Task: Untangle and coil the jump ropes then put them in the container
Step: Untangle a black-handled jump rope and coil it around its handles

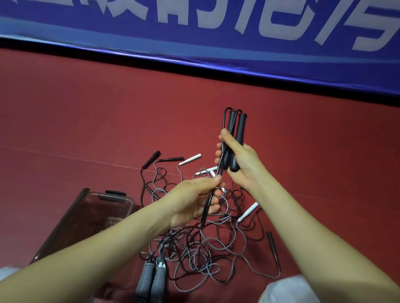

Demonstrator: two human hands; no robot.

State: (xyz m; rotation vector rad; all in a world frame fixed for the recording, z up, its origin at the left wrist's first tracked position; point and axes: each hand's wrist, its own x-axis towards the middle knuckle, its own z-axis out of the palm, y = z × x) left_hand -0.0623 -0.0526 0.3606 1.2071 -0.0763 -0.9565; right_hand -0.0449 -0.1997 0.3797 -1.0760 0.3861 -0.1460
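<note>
Rope [206,211]: right hand [243,163] clamps both handles [237,128] upright, left hand [191,200] pinches the cord taut, seemingly to lift it clear of the tangle [201,253] on the floor [78,119].

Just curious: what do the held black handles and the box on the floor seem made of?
Black handles: probably matte rubber or plastic, dull with no glare. Box: likely smoky translucent plastic; the floor shows through its walls.

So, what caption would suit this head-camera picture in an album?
Right hand grips two black handles while left hand pinches the black cord above tangled ropes.
</note>
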